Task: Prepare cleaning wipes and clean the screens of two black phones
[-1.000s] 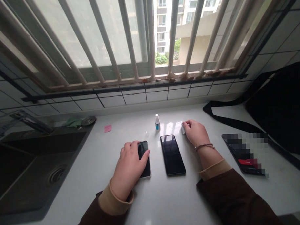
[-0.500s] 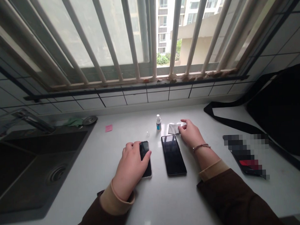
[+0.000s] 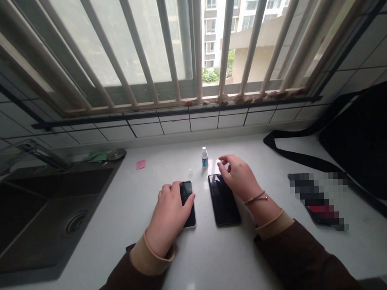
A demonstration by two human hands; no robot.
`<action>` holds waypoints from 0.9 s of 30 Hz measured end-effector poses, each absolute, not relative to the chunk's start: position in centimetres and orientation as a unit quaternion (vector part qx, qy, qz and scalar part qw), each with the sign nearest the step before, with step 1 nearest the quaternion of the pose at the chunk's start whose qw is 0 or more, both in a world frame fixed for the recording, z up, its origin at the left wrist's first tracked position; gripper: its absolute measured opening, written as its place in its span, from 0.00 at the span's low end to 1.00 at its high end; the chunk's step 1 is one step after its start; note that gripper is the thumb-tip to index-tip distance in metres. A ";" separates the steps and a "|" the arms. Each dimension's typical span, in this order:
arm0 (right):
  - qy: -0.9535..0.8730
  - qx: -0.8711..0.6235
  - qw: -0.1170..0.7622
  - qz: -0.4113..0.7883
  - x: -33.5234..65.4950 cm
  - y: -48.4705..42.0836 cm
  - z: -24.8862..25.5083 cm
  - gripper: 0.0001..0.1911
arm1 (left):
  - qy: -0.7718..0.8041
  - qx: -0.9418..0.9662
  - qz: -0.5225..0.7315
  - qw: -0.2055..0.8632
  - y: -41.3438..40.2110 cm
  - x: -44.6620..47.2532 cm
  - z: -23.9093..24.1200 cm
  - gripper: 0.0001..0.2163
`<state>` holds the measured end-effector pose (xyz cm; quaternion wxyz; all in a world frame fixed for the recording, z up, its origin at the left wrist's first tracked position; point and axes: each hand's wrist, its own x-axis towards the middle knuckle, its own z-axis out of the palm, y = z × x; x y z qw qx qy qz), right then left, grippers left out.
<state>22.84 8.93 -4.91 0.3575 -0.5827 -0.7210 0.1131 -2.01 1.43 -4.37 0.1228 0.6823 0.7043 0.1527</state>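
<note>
My left hand wraps over a smartphone lying on the white counter, its thumb along the right edge. To the right, a larger black smartphone lies screen up. My right hand is over that phone's upper right corner, fingers curled in toward the thumb; whatever they hold is hidden. The grey cloth seen earlier is out of sight. A small white bottle with a blue label stands just left of my right fingertips. A small clear piece lies between the bottle and the left phone.
A pink sticky note lies at the back left of the counter. Further left are a dark sink and a tap. A black bag with a strap and a partly blurred dark item lie on the right.
My right hand has moved left from the grey cloth's right end, its fingers curling, and the cloth no longer shows. My left hand stays on its phone.
</note>
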 end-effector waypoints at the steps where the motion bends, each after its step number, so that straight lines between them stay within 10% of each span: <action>1: -0.755 -0.535 0.361 0.115 22.0 8.3 -4.8 0.12 | 0.704 0.683 0.156 0.119 1.4 -2.0 -4.4 0.24; 10: -0.907 -0.346 0.146 0.194 17.8 4.4 -6.1 0.70 | 0.673 0.704 0.203 0.105 2.2 -2.6 -5.0 0.16; 27: -0.903 -0.346 0.138 0.214 17.3 4.1 -6.3 0.72 | 0.675 0.643 0.305 0.195 3.4 -3.6 -5.7 0.13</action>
